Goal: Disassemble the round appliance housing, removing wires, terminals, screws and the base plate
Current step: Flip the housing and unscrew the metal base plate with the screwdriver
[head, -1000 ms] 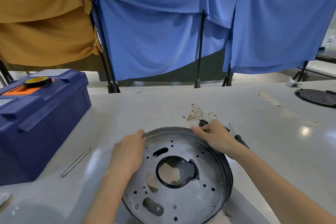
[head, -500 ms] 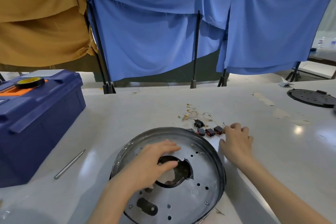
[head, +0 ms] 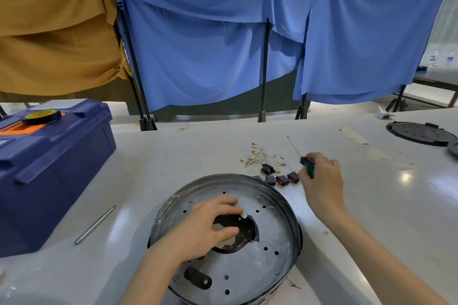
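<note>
Round housing [head: 285, 238] sits low on a pale, glossy table [head: 173, 161], base plate up. Behind the table, blue cloths [head: 198, 52] and an ochre cloth [head: 49, 32] hang over black stands. A navy toolbox [head: 49, 168] with a tape roll [head: 42, 115] on its lid stands at the left. Loose wires [head: 262, 156] and small black switches [head: 280, 179] lie just beyond the housing's rim.

The left hand [head: 208, 228] stays on the plate, its fingers loosely extended over the central opening. The right hand [head: 322, 186], half a second ago empty on the table, now grips a green-handled screwdriver [head: 307, 167], shaft pointing away.

A stamped mark on the plate is too small to read.
</note>
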`<state>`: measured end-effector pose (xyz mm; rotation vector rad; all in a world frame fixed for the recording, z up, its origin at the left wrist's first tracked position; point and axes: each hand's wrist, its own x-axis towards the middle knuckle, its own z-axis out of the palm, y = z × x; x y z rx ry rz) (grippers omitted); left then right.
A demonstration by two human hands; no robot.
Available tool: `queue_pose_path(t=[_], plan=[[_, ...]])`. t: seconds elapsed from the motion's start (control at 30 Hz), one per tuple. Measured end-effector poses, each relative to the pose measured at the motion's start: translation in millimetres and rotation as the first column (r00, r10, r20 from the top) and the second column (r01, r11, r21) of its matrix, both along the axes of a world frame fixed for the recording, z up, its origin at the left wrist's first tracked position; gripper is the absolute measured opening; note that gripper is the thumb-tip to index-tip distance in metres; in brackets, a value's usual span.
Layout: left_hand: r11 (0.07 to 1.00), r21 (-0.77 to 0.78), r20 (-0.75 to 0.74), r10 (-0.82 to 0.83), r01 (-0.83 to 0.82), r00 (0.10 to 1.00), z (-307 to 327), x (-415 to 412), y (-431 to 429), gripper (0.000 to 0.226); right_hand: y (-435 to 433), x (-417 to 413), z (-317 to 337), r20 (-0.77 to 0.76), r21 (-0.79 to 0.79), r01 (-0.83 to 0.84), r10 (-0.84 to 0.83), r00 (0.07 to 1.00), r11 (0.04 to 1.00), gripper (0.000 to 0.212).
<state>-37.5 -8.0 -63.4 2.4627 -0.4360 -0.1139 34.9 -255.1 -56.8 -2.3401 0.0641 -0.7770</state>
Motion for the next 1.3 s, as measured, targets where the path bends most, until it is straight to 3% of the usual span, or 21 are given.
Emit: queue_pose_path(t=[0.13,0.27,0.37,0.5,0.73,0.9,1.0,1.3], plan=[[1.000,0.006,0.017,-0.012,0.011,1.000,0.8,-0.8,-0.4,0.041,23.2,-5.9,21.3,0.002,0.150,-0.277,0.280,0.960,0.949,0.022],[0.999,0.023,0.019,-0.041,0.041,0.999,0.4,-2.2,0.0,0.045,44.0,-14.3,31.6,0.013,0.467,-0.434,0.485,0.875,0.771,0.006],[0.998,0.037,0.024,-0.054,0.053,0.998,-0.1,-1.9,-0.1,0.047,48.6,-16.8,36.1,-0.006,0.679,-0.429,0.589,0.808,0.595,0.009],[0.997,0.046,0.027,-0.062,0.061,0.998,0.1,-1.7,-0.2,0.048,46.7,-15.0,35.9,-0.075,0.797,-0.354,0.662,0.746,0.489,0.021],[0.996,0.044,-0.004,-0.075,0.075,0.997,0.2,-6.5,-0.3,0.049,39.7,-8.4,34.7,0.077,0.912,-0.274,0.530,0.844,0.304,0.042],[0.993,0.083,-0.007,-0.084,0.085,0.996,2.8,-10.4,-1.2,0.049,43.5,0.5,29.1,0.019,0.905,-0.190,0.411,0.912,0.380,0.035],[0.990,0.104,-0.013,-0.091,0.092,0.996,3.6,-15.4,0.7,0.049,46.5,-0.5,21.8,0.108,0.907,-0.262,0.419,0.902,0.329,0.019],[0.981,0.169,-0.023,-0.097,0.100,0.995,9.5,-20.9,6.6,0.044,60.9,-5.6,25.4,0.263,0.856,-0.421,0.449,0.854,0.300,0.005]])
